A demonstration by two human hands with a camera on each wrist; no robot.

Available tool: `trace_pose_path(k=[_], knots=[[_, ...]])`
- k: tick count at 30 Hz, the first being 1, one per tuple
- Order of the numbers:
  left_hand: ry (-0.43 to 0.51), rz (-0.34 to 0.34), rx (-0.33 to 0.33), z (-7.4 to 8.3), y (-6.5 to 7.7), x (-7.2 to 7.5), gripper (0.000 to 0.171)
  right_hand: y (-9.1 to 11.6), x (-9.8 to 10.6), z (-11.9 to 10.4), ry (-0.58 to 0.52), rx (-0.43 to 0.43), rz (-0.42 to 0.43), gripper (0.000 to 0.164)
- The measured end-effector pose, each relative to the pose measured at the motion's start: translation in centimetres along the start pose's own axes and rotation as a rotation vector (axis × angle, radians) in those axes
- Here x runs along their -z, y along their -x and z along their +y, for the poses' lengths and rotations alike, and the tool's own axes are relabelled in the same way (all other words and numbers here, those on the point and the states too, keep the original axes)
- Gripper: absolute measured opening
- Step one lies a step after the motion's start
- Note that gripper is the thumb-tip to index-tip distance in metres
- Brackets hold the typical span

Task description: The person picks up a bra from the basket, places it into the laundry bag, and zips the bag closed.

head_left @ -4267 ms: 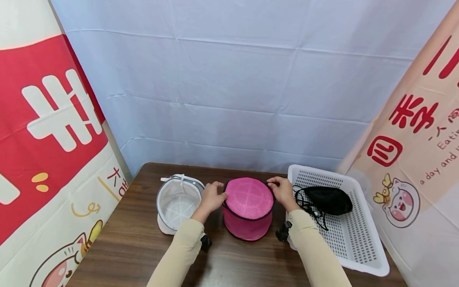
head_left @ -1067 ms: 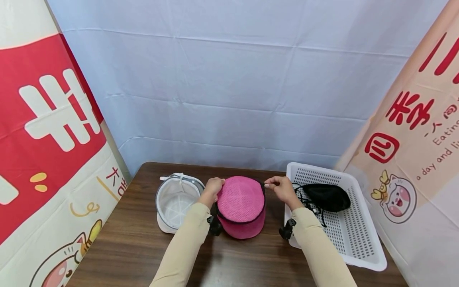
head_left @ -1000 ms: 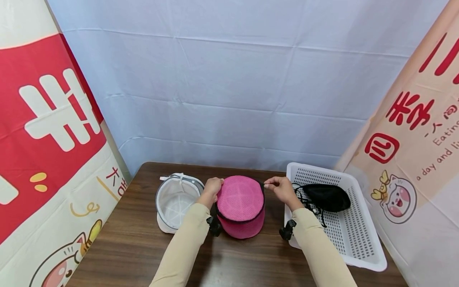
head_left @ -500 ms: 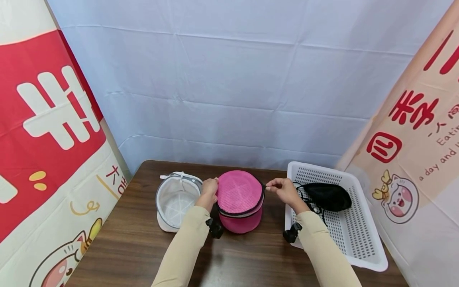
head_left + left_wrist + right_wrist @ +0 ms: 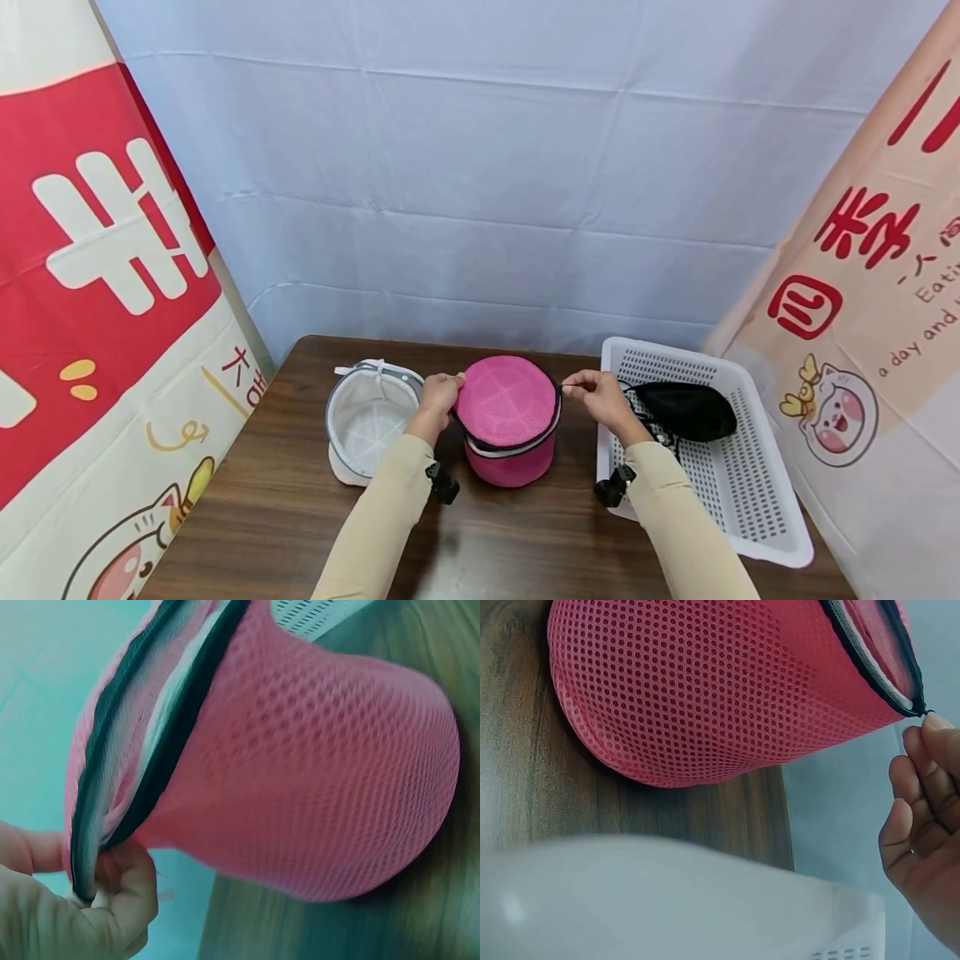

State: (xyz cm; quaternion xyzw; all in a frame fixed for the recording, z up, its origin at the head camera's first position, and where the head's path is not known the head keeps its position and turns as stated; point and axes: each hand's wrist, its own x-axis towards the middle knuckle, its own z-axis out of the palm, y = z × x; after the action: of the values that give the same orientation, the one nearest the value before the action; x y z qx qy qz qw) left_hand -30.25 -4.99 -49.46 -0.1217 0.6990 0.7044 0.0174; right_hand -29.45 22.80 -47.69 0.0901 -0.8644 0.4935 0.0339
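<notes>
A pink mesh laundry bag [image 5: 510, 454], round with a black zipper [image 5: 870, 667] around its top, stands on the table between my hands. Along its front, the lid and side gape, and a whitish strip shows in the gap. My left hand [image 5: 437, 400] pinches the zipper edge at the bag's left; in the left wrist view, thumb and fingers [image 5: 127, 881] close on the fabric there. On the opposite side my right hand [image 5: 603, 400] pinches the zipper's end, at the small pull, between thumb and index finger. The bag's contents are mostly hidden.
An upturned white cap [image 5: 373, 421] lies left of the bag on the brown wooden table [image 5: 285, 500]. A white perforated basket [image 5: 750, 492] stands on the right, with a black cloth item [image 5: 686, 410] and black cords in it. A pale curtain [image 5: 480, 208] hangs behind.
A gap with a whitish strip has appeared along the front zipper. The bag has shifted slightly right since half a second ago. Both hands have kept their pinch on its edge.
</notes>
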Motion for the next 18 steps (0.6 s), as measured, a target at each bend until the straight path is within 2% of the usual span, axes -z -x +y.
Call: trace_pose_path(k=[1, 2, 3, 5, 7, 8, 10, 14, 16, 18], knots=[[-0.015, -0.018, 0.026, 2.0, 1.9, 0.2, 0.023, 0.0, 0.0, 0.0, -0.004, -0.003, 0.005, 0.01], [-0.025, -0.022, 0.029, 2.8, 2.7, 0.2, 0.022, 0.0, 0.0, 0.1, -0.008, -0.006, 0.014, 0.01], [-0.038, -0.028, 0.039, 3.1, 3.0, 0.2, 0.022, 0.0, 0.0, 0.2, -0.017, -0.009, 0.019, 0.01], [-0.057, -0.036, 0.041, 2.9, 2.9, 0.3, 0.022, -0.1, -0.1, 0.4, -0.028, -0.017, 0.02, 0.011], [-0.078, -0.037, 0.031, 1.6, 1.8, 0.5, 0.02, -0.1, -0.3, 0.5, -0.037, -0.018, 0.015, 0.011], [-0.12, -0.028, 0.016, 1.5, 1.7, 0.5, 0.02, -0.1, -0.3, 0.5, -0.037, -0.022, 0.016, 0.011], [-0.276, -0.024, -0.061, 1.6, 1.9, 0.7, 0.02, -0.1, -0.4, 0.5, -0.039, -0.028, 0.016, 0.01], [-0.66, 0.013, -0.246, 2.2, 2.4, 0.9, 0.022, 0.0, -0.5, 0.5, -0.033, -0.035, 0.022, 0.011], [-0.754, 0.021, -0.29, 2.4, 2.5, 0.9, 0.022, 0.0, -0.5, 0.5, -0.025, -0.035, 0.022, 0.011], [-0.78, 0.015, -0.294, 2.6, 2.6, 0.9, 0.022, 0.0, -0.6, 0.5, -0.023, -0.039, 0.025, 0.011]])
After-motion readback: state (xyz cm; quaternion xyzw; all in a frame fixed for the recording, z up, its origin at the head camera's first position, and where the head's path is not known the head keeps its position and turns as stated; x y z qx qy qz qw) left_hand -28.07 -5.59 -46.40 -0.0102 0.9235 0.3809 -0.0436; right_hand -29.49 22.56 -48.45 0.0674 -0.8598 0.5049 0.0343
